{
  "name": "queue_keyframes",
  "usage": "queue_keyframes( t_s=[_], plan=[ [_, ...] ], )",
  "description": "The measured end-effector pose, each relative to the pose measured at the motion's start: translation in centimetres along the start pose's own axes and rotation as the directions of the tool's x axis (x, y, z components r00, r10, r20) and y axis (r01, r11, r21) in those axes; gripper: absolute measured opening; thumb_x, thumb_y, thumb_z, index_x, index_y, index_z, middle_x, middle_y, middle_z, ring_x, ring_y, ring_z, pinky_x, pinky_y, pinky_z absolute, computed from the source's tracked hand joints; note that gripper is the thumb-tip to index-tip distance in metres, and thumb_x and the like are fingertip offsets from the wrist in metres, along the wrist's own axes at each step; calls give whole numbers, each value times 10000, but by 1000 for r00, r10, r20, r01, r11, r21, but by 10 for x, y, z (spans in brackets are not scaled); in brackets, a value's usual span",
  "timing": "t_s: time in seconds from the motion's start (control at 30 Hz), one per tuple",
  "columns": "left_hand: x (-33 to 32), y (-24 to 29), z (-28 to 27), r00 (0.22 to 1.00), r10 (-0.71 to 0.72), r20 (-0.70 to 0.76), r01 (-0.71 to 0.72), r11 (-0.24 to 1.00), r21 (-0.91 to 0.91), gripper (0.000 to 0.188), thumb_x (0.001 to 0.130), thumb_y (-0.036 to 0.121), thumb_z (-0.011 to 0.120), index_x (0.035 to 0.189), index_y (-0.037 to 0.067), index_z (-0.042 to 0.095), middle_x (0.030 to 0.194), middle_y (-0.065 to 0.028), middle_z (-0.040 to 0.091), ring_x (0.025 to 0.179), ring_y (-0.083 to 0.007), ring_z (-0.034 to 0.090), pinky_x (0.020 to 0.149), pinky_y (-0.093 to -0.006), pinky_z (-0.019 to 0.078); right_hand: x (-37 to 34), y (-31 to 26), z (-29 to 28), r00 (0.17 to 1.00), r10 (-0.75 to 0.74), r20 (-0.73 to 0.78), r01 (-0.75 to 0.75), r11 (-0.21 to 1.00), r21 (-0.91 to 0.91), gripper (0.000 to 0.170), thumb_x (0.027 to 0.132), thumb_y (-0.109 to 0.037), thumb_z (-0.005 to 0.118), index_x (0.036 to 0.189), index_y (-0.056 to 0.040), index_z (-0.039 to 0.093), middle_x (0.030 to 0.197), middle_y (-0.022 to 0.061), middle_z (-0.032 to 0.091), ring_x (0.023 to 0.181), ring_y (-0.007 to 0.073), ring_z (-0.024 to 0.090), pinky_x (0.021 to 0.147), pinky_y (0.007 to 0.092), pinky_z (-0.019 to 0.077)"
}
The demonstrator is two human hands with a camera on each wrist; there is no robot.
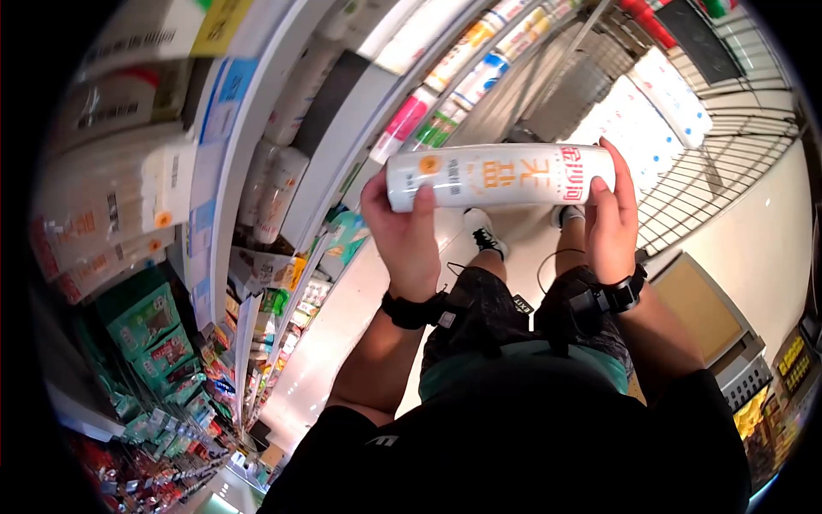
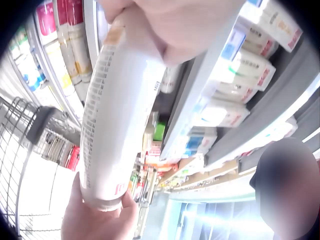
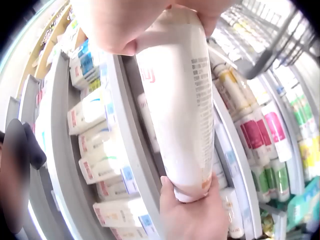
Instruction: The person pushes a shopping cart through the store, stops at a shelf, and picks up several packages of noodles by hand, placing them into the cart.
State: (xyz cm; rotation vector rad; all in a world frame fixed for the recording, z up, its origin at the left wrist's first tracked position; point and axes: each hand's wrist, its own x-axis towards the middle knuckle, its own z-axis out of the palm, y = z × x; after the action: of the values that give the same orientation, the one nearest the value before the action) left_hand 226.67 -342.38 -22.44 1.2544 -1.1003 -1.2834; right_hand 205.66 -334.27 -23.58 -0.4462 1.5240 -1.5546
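A white, cylindrical pack of dried noodles point(image 1: 497, 178) with orange and red lettering is held crosswise in front of the body. My left hand point(image 1: 404, 233) grips its left end, thumb lying over the printed side. The right hand point(image 1: 613, 230) holds the opposite end, its thumb also on the front. In the left wrist view, the pack point(image 2: 117, 110) spans between both hands, showing a column of small print. From the right wrist, the pack's point(image 3: 177, 100) pale back and similar fine print are visible. The fingers behind the pack are partly hidden in the head view.
Shelves point(image 1: 257, 111) full of packaged goods run along the left, with green bags point(image 1: 145, 317) lower down. A wire shopping cart point(image 1: 728, 184) holding white packs point(image 1: 629, 120) stands at the front right. A brown-topped box point(image 1: 698, 304) is by the right arm.
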Motion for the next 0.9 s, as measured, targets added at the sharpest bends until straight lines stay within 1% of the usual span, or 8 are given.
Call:
queue_keyframes(
  t_s=[0.07,0.2,0.33,0.4,0.47,0.63,0.73,0.9],
  plan=[
    [5,2,43,981,-54,186,59,998,-24,611,893,42,628,1402,-24,295,1264,-103,499,1138,-155,497,994,-310,409,6,-11,-32,992,111,-67,-98,980,173,478,966,-99,457,1426,-15,357,1264,78,521,1118,151,513,988,277,381],
    [15,-28,121,937,-83,340,45,992,120,541,865,28,643,1348,-40,408,1227,-128,485,1075,-190,536,879,-319,484,15,-7,-97,937,254,-241,-187,944,271,494,976,-128,461,1440,-15,333,1206,73,572,1067,136,540,956,266,402],
    [33,-61,187,855,-159,494,-98,886,454,565,862,63,651,1350,-59,394,1195,-175,583,1070,-206,596,909,-306,479,33,-4,-144,876,341,-342,-246,924,292,518,966,-178,488,1417,30,343,1191,88,587,1045,139,547,893,254,425],
    [39,-72,218,811,-223,541,-183,782,596,583,831,134,674,1320,-68,430,1173,-212,603,1061,-247,609,899,-318,479,48,0,-164,775,477,-414,-445,878,177,576,945,-256,515,1401,54,349,1192,118,584,1052,152,547,915,258,412],
    [51,-101,243,776,-336,534,-124,748,651,606,808,180,675,1311,-65,441,1185,-230,599,1073,-287,607,906,-336,471,64,49,-198,741,427,-518,-492,870,14,673,913,-343,519,1359,129,341,1171,205,571,1063,205,537,885,266,419],
    [56,-181,276,669,-588,454,-49,575,817,566,795,155,647,1286,-57,462,1178,-225,600,1084,-304,598,931,-353,457,116,109,-243,641,595,-486,-732,663,-154,715,852,-469,480,1198,155,440,884,270,624,608,334,627,505,407,486],
    [52,-222,276,646,-633,426,42,587,808,571,750,162,645,1264,-22,477,1171,-232,598,1103,-351,574,941,-387,456,131,131,-245,511,602,-614,-819,559,-133,698,842,-453,487,1208,141,459,1004,289,626,891,381,641,674,437,524],
    [43,-217,288,695,-600,397,-4,548,836,568,748,119,576,1288,-9,454,1184,-223,591,1128,-348,557,974,-370,421,136,145,-244,470,616,-632,-861,476,-176,746,816,-467,519,1249,132,418,1125,306,592,1029,410,600,832,447,500]
  ],
)
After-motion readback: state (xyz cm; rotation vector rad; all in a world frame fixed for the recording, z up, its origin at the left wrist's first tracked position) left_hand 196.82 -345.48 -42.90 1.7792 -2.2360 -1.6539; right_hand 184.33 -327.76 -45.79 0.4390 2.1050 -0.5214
